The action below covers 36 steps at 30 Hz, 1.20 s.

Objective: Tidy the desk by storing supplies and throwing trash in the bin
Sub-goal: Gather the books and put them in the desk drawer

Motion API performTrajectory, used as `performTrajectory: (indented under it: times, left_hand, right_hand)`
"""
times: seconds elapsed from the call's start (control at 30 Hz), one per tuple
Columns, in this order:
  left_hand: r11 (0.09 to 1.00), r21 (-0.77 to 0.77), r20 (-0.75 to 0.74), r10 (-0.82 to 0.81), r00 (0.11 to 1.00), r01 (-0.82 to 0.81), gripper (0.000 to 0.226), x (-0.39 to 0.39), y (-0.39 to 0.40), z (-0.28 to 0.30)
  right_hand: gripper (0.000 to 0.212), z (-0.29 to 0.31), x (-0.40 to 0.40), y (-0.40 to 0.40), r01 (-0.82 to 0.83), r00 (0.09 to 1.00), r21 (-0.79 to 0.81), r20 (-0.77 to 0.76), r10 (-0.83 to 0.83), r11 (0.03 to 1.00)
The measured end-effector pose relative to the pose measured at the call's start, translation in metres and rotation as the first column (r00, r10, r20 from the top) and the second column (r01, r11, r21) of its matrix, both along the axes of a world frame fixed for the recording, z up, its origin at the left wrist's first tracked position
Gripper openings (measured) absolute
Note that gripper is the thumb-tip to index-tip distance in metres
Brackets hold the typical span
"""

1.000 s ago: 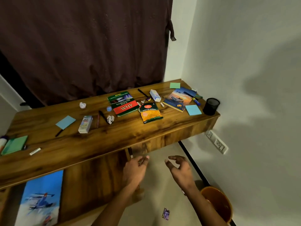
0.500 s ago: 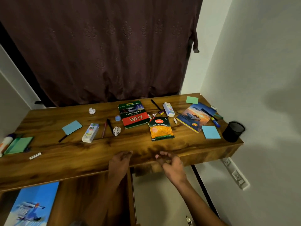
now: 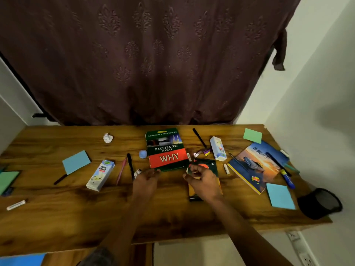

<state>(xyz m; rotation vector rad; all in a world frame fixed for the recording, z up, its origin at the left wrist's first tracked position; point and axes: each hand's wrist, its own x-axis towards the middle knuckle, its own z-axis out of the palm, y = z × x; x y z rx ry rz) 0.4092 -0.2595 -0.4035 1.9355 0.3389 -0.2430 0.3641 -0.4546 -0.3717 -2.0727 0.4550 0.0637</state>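
Right hand (image 3: 204, 184) fingers pinch the snack packet (image 3: 208, 167) top; left hand (image 3: 147, 182) fingers spread loosely beside a crumpled paper (image 3: 138, 172), book (image 3: 166, 149) just beyond.

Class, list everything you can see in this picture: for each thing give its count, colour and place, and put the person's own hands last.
Desk: 1, brown wood, below the curtain.
Curtain: 1, dark maroon, behind the desk.
WHY book: 1, green and red, desk centre.
Car book: 1, orange and blue, right.
Snack packet: 1, dark green and orange, under the right hand.
Milkshake cartons: 2, white, left and right of the WHY book.
Blue notes: 2, left and right.
Green notes: 2, far right, left edge.
Paper balls: 2, white.
Pen cup: 1, black, right edge.
Left hand: open, near the paper ball.
Right hand: pinches the packet.
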Motion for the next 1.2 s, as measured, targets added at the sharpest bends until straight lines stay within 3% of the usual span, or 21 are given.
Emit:
performTrajectory:
  times: [0.13, 0.27, 0.4, 0.53, 0.63, 0.73, 0.93, 1.0, 1.1, 1.2]
  left_hand:
    - [0.997, 0.049, -0.019, 0.063, 0.998, -0.062, 0.031, 0.035, -0.012, -0.004]
    - [0.983, 0.139, -0.067, 0.127, 0.990, -0.116, 0.041, 0.075, -0.027, -0.013]
    - [0.962, 0.244, -0.131, 0.160, 0.978, -0.125, 0.038, 0.110, -0.049, -0.022]
    - [0.942, 0.327, -0.159, 0.139, 0.977, -0.081, 0.032, 0.132, -0.068, -0.028]
    - [0.921, 0.377, -0.185, 0.179, 0.966, -0.099, 0.051, 0.138, -0.077, -0.035]
    - [0.894, 0.437, -0.205, 0.205, 0.957, -0.097, 0.058, 0.142, -0.078, -0.044]
    - [0.888, 0.386, -0.180, 0.339, 0.924, -0.250, 0.085, 0.152, -0.060, -0.075]
    - [0.889, 0.345, -0.161, 0.371, 0.915, -0.300, 0.072, 0.151, -0.056, -0.081]
    - [0.901, 0.245, -0.082, 0.388, 0.918, -0.359, 0.025, 0.139, -0.072, -0.033]
    - [0.905, 0.075, -0.051, 0.424, 0.904, -0.420, 0.016, 0.132, -0.076, -0.007]
  right_hand:
    - [0.036, 0.000, 0.063, -0.015, -0.046, 0.998, -0.007, -0.037, 0.045, 0.999]
    - [0.009, -0.001, 0.126, -0.033, -0.077, 0.996, -0.060, -0.047, 0.074, 0.995]
    - [0.031, -0.029, 0.186, -0.054, -0.105, 0.984, -0.124, -0.158, 0.085, 0.987]
    - [0.027, -0.061, 0.223, -0.064, -0.127, 0.959, -0.137, -0.271, 0.086, 0.982]
    - [0.022, -0.078, 0.237, -0.065, -0.126, 0.942, -0.100, -0.325, 0.087, 0.987]
    - [0.022, -0.087, 0.243, -0.061, -0.064, 0.921, 0.042, -0.382, 0.076, 0.997]
    - [0.017, -0.092, 0.252, -0.057, 0.014, 0.913, 0.104, -0.407, 0.030, 0.994]
    - [0.017, -0.091, 0.255, -0.059, 0.051, 0.906, 0.163, -0.424, 0.023, 0.985]
    - [0.021, -0.091, 0.256, -0.065, 0.051, 0.889, 0.192, -0.456, 0.043, 0.980]
    - [0.012, -0.092, 0.249, -0.066, 0.050, 0.894, 0.190, -0.446, 0.040, 0.980]
